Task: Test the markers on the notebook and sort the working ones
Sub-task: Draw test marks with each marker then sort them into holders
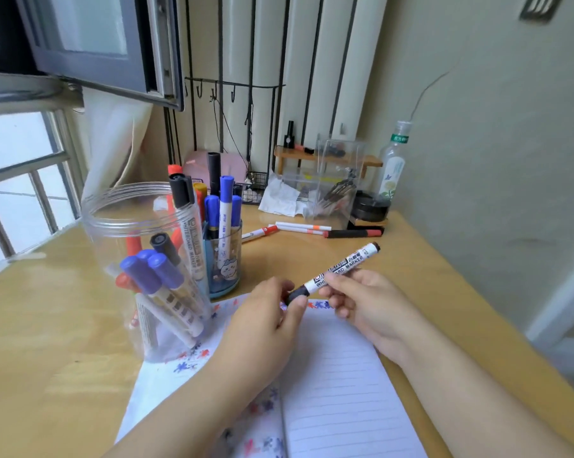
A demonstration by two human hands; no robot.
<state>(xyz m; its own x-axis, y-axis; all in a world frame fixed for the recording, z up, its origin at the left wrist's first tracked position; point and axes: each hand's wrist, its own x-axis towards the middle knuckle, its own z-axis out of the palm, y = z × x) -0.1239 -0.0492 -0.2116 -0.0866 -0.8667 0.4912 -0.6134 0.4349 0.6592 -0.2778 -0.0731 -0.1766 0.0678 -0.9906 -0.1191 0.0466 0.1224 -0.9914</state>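
Two hands hold one whiteboard marker above the open notebook on the wooden desk. The marker slants up to the right. Its black cap end sits pinched between the thumb and curled fingers of the left hand, while the right hand grips the white barrel near its middle, fingers curled around it from below; the far end pokes out past the right fingers. Coloured scribbles mark the top edge and left page of the notebook. Left of the hands, a clear plastic jar holds leaning markers, and a small cup just behind it holds upright ones. Several loose markers lie farther back on the desk.
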